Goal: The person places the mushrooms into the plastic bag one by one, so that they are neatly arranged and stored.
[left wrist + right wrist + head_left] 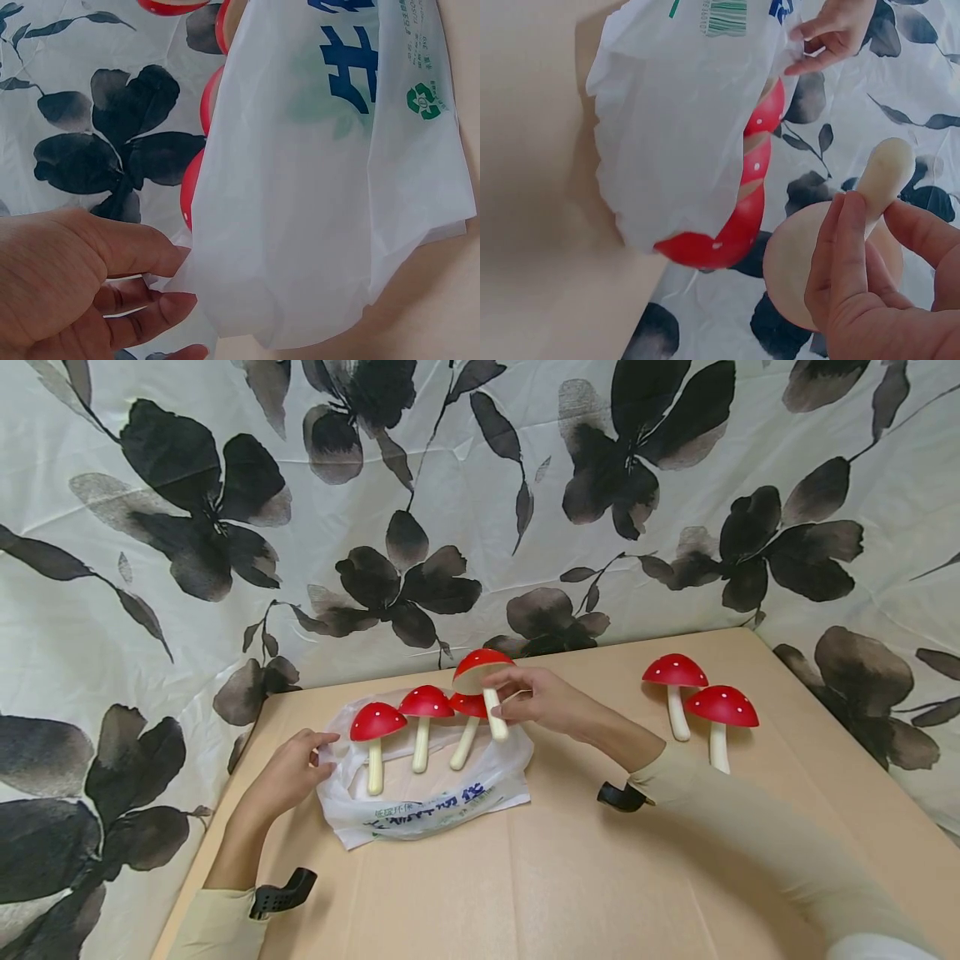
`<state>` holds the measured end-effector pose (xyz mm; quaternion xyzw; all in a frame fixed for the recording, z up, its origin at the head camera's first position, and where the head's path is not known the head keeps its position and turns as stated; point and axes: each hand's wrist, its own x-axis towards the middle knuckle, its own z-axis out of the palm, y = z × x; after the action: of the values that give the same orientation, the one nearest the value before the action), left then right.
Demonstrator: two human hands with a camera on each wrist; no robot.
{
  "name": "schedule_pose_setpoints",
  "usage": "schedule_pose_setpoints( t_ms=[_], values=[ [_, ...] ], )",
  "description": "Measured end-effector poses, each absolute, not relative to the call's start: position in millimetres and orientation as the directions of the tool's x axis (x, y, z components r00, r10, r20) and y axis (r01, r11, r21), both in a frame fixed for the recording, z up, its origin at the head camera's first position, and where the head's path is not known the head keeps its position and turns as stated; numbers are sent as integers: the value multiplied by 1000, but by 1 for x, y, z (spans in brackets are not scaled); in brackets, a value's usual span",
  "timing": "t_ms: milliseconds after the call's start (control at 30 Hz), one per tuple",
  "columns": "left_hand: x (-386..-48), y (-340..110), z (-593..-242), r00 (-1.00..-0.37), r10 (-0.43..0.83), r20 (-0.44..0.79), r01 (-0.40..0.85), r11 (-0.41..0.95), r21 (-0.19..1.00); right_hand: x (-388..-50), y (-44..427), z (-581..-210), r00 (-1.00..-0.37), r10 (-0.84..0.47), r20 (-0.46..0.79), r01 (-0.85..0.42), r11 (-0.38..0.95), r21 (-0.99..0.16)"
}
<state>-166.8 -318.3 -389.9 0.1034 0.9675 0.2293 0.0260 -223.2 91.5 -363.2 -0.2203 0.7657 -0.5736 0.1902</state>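
A white plastic bag (pixel 442 814) with blue and green print lies with its mouth spread. Three red toy mushrooms with white dots and cream stems lie in its opening: one at the left (pixel 377 722), one in the middle (pixel 426 702), one at the right (pixel 467 752). My left hand (pixel 288 777) pinches the bag's left edge between thumb and fingers. By its stem (pixel 885 176), my right hand (pixel 543 697) holds another toy mushroom (pixel 480 668) above the rightmost one, cap up and slightly tilted. In the left wrist view, the bag (pixel 300 210) hides most of the mushrooms.
Two more toy mushrooms, one farther back (pixel 675 671) and one nearer (pixel 722 707), lie at the right, beyond my right forearm. The nearer stem is partly behind the sleeve (pixel 750 818). A floral cloth (pixel 510 510) hangs behind the light brown tabletop (pixel 480 893).
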Motion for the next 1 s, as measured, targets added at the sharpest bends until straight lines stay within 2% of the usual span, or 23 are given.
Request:
schedule_pose_setpoints(
  t_ms=[400, 800, 1000],
  values=[
    [-167, -317, -391, -980, 197, -28, 163, 874, 458, -224, 52, -367, -817, -576, 14, -186, 240, -953],
    [-167, -318, -390, -978, 209, 3, 187, 868, 461, -225, 23, -373, -784, -620, -9, -165, 222, -961],
    [-167, -317, -388, -979, 203, -10, 176, 870, 461, -224, 6, -377, -797, -603, -20, -187, 278, -942]
  ],
)
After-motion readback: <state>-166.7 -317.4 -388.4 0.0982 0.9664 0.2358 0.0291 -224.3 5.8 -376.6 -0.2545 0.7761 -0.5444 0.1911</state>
